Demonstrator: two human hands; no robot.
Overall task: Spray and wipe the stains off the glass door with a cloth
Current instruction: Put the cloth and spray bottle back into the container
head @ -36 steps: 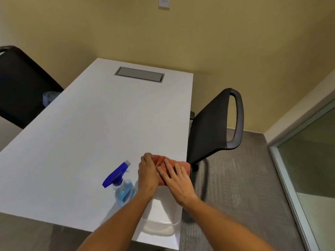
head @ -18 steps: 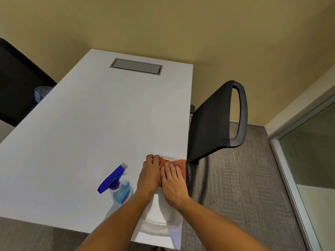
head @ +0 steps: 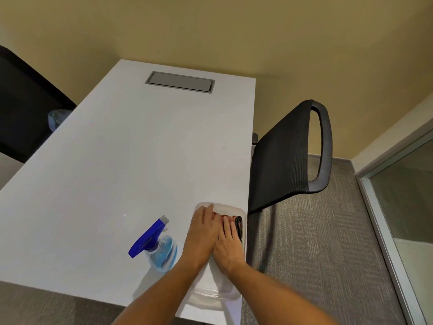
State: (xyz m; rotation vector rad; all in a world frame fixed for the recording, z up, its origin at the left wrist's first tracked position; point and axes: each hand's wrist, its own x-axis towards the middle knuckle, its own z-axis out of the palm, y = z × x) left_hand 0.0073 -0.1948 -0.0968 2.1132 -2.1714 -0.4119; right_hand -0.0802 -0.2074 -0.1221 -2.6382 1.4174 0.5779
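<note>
An orange-red cloth point(head: 227, 216) lies in a clear plastic tray point(head: 215, 294) at the right edge of the white table point(head: 131, 160). Most of the cloth is hidden under my hands. My left hand point(head: 202, 233) rests on its left part with the fingers curled over the far edge. My right hand point(head: 228, 247) presses flat on its right part, beside a dark strip. A clear spray bottle point(head: 161, 250) with blue liquid and a blue trigger stands just left of my left wrist. The glass door point(head: 407, 195) is at the far right.
A black mesh chair point(head: 285, 156) stands tight against the table's right side, between the table and the glass door. Another dark chair point(head: 21, 109) is at the left. A grey cable hatch point(head: 180, 82) sits at the table's far end. Grey carpet covers the floor.
Both hands have slid with the cloth toward the table's right edge, into the clear tray. The cloth looks more bunched and less of it shows. The spray bottle has stayed put.
</note>
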